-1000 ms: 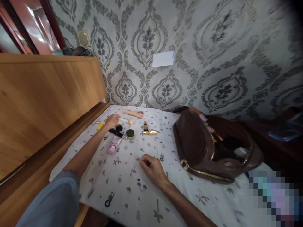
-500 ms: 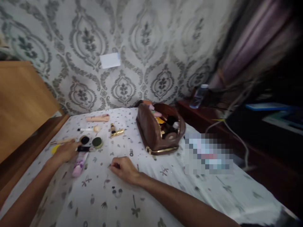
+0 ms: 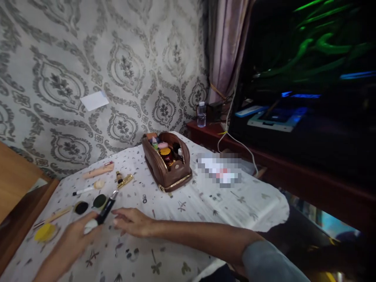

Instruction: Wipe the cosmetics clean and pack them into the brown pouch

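My left hand is closed around a black tube with a silver tip, which points up and away. A whitish rounded part shows at the same grip; I cannot tell what it belongs to. Just right of the tube is my right hand, its fingers apart and holding nothing. Beyond the left hand lie two dark round pots, a brush with a white handle, and a small bottle beside a gold tube. A yellow round item lies to the left.
A brown cosmetic bag stands unzipped with jars and bottles inside. A peach tube lies near the wall. Right of the bag is a blurred-out packet. A water bottle stands on the dark red ledge, with a white cable hanging nearby.
My left hand has lifted the black tube off the cloth and brought it nearer. My right hand has opened from a loose curl, close to the tube. The view has swung right.
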